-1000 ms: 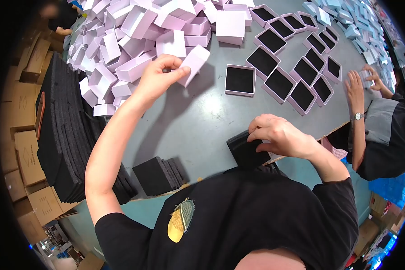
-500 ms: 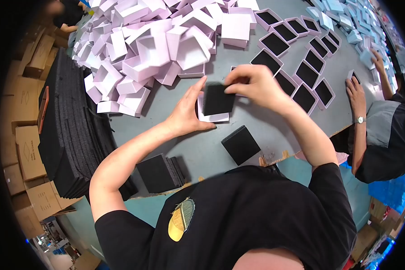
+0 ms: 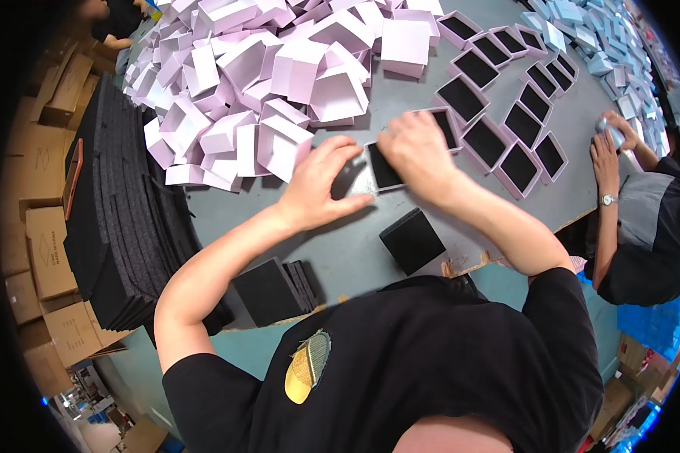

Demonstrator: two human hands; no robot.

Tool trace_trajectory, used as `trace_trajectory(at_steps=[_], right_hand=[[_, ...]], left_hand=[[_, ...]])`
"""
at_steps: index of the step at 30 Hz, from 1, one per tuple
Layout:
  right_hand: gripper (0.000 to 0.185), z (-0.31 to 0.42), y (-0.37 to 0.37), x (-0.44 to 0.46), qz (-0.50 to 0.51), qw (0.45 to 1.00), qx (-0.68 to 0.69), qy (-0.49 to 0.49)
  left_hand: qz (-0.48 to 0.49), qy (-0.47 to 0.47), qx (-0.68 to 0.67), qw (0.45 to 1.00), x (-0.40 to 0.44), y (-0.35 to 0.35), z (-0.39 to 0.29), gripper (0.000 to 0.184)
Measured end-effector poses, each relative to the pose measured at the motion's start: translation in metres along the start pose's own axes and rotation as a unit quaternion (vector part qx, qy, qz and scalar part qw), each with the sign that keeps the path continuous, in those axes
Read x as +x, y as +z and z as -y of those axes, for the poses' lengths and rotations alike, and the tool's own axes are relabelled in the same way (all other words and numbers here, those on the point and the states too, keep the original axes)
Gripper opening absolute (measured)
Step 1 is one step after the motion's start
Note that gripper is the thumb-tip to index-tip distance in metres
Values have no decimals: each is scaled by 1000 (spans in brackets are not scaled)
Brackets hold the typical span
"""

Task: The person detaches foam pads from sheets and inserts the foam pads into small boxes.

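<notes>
A small lilac box (image 3: 371, 175) sits on the grey table in front of me, a black foam pad (image 3: 387, 174) inside it. My right hand (image 3: 421, 155) is over its right part with curled fingers, closed on the box; the fingertips are partly hidden. My left hand (image 3: 317, 185) is just left of the box, thumb and fingers spread, holding nothing. Nearer to me lies a small stack of black foam pads (image 3: 412, 241). Another stack of black pads (image 3: 274, 292) stands at the table's front edge, to the left.
Lilac boxes (image 3: 291, 75) are heaped at the back left. Rows of lilac boxes with black pads (image 3: 487, 142) stand to the right. Large black foam sheets (image 3: 121, 211) are stacked at the left. A co-worker's hands (image 3: 606, 155) work near pale blue boxes (image 3: 619, 60) at far right.
The black pad, held tilted over the box before, now lies in it. The box has shifted right, away from my left hand, and my right hand has come down over it.
</notes>
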State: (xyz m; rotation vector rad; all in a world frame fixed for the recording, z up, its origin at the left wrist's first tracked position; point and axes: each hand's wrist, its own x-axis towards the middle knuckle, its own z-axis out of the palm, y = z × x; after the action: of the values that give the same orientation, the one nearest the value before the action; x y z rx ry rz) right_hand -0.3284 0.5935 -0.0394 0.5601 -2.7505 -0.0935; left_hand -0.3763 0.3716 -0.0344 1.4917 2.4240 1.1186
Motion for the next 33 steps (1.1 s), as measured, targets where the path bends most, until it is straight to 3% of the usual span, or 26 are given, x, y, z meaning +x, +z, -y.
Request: trace_trajectory(at_steps=[1,2,4,5,8,10,12,16,20,23,26,27,30,31,32,33], right_hand=[[6,-13,1,-1,13,1000,-3,19],[5,-24,1,-5,28,999,-4,38],[3,-37,-3,-15,-23,997,69,18],[9,-35,-17,-21,9,986,165,27],[20,-22,-48,-48,79,906,410,-67],[33,-10,-56,-66,180,901,383,-93],[32,-2,-48,-74,154,897,409,-67],[29,3,-49,-78,131,895,424,-38],[21,-6,-64,-69,145,886,434,-67],[13,-21,-67,-45,92,776,624,8],[14,-26,-59,-10,-15,799,591,110],[14,-23,-51,1,-31,809,578,101],[15,-10,-15,14,-12,805,590,71],[15,-7,-9,14,25,830,555,45],[14,-2,-3,13,64,852,519,19],[14,6,8,11,16,901,433,-22]], left_hand=[[8,23,26,999,3,-15,-8,45],[-10,54,59,997,2,-25,-14,38],[-8,112,188,976,1,-45,-10,39],[-25,94,264,960,1,-51,-12,42],[-53,-35,395,917,-3,-54,-8,45],[16,-112,402,909,-8,-53,0,49],[79,-157,413,894,-7,-51,6,47],[76,-153,394,903,-1,-48,4,26],[75,-100,305,944,-1,-44,-4,17],[88,-96,236,963,3,-25,-8,10],[67,-55,135,987,5,-8,14,16],[88,-55,95,990,8,-8,20,19],[115,-226,-134,958,9,-14,22,18],[152,-343,-194,907,12,-22,19,20],[155,-357,-204,898,11,-24,20,20],[159,-370,-215,890,11,-25,21,21]])
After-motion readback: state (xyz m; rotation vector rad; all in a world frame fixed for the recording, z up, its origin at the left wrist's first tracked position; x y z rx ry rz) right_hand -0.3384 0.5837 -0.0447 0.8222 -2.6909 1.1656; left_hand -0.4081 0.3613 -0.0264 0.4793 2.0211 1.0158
